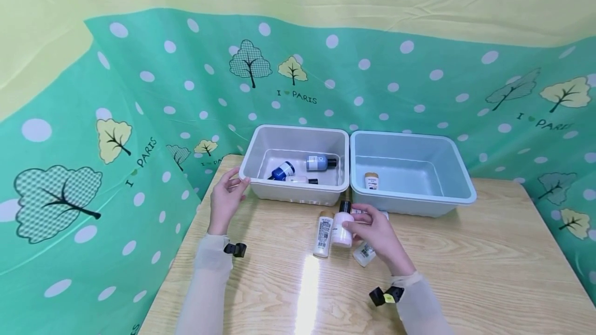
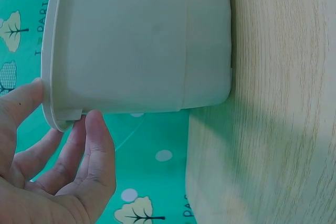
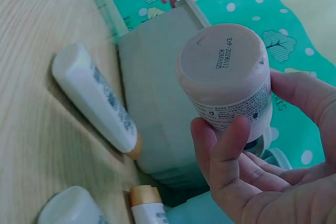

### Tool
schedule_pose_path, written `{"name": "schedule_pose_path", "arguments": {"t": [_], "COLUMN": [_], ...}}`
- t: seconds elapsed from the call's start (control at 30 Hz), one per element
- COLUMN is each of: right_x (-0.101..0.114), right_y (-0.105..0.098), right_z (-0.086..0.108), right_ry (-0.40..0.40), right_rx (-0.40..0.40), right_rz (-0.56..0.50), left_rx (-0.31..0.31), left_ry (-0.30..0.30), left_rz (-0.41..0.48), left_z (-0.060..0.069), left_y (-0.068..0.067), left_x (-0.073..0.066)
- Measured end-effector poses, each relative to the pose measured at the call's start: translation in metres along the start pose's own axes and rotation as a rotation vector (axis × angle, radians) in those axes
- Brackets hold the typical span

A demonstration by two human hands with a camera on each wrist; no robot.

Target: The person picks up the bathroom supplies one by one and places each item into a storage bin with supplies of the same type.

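Left hand (image 1: 225, 201): its fingers pinched the near left corner of the grey bin (image 1: 298, 193).
Grey bin: dark blue bottle (image 1: 283, 170), pale bottle (image 1: 297, 180) and light blue bottle (image 1: 317, 163) lay inside.
White tube (image 1: 323, 235): on the counter (image 1: 261, 283), just left of the pink bottle (image 1: 342, 230).
Pink bottle: raised above the counter, before the grey bin.
Right hand (image 1: 377, 231): its fingers were clamped round the pink bottle.
Blue bin (image 1: 419, 208): held a gold-capped container (image 1: 371, 181).
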State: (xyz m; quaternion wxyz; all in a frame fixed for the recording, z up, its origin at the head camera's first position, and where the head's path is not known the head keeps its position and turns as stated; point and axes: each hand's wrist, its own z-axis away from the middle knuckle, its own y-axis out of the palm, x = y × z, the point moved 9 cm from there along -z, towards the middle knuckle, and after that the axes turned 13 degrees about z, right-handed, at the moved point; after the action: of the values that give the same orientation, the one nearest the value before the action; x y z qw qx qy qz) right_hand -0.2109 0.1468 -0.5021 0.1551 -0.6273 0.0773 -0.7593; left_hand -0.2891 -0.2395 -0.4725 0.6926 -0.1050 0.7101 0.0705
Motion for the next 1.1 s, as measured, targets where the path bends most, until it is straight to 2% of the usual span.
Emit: {"name": "schedule_pose_path", "arguments": {"t": [0.43, 0.8, 1.1], "right_x": [0.032, 0.065, 0.082], "right_y": [-0.010, -0.018, -0.023], "right_z": [-0.005, -0.020, -0.033], "right_ry": [-0.068, -0.115, -0.110], "right_rx": [0.018, 0.009, 0.014], "right_rz": [0.005, 0.004, -0.017], "left_rx": [-0.008, -0.005, -0.006], "left_ry": [-0.004, -0.009, 0.017], "left_rz": [-0.008, -0.002, 0.015], "left_z": [-0.001, 0.000, -0.002], "left_y": [-0.001, 0.000, -0.001], "left_x": [0.002, 0.001, 0.000]}}
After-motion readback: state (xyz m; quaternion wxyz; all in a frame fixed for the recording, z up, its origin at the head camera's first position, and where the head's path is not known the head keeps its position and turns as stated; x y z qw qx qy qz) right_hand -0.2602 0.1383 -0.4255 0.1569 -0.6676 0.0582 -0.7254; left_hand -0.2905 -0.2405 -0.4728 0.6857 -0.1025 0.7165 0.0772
